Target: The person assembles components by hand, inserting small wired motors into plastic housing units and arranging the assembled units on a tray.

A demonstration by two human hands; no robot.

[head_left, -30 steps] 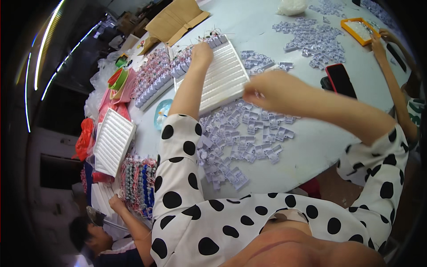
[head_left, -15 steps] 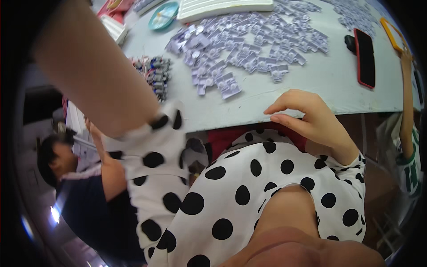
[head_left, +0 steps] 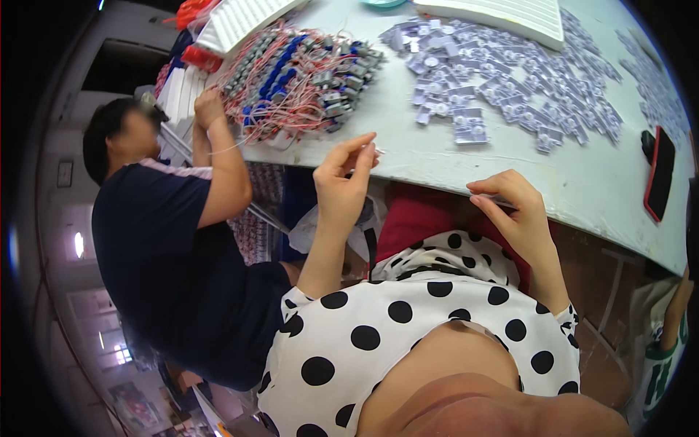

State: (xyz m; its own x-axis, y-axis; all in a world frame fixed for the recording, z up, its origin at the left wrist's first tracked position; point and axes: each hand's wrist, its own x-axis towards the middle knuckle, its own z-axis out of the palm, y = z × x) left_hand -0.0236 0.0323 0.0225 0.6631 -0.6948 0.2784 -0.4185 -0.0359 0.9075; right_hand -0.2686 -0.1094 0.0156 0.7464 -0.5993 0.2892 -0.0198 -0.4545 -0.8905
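My left hand (head_left: 344, 173) is raised at the front edge of the pale table (head_left: 429, 162), thumb and fingertips pinched together. A tiny whitish thing shows at those fingertips, too small to name. To the right, my right hand (head_left: 515, 207) hovers by the same edge with curved fingers. A narrow gap separates its thumb and forefinger, and I see nothing held there. Beyond my hands lies a spread of clear plastic parts (head_left: 520, 87). Nearest my left hand is a pile of small grey and blue motors (head_left: 291, 84) tangled with red and white wires.
White ribbed trays (head_left: 502, 13) stand at the back. A red-edged phone (head_left: 660, 175) lies at the right. On the left, a co-worker (head_left: 164, 211) in dark clothing reaches a hand (head_left: 210, 108) to the motor pile. Another person's arm (head_left: 678, 309) shows at the far right.
My left arm, stretched high across the left before, has come down, its hand now at the table edge. The right hand's thumb and forefinger are closer together. The view has swung left.
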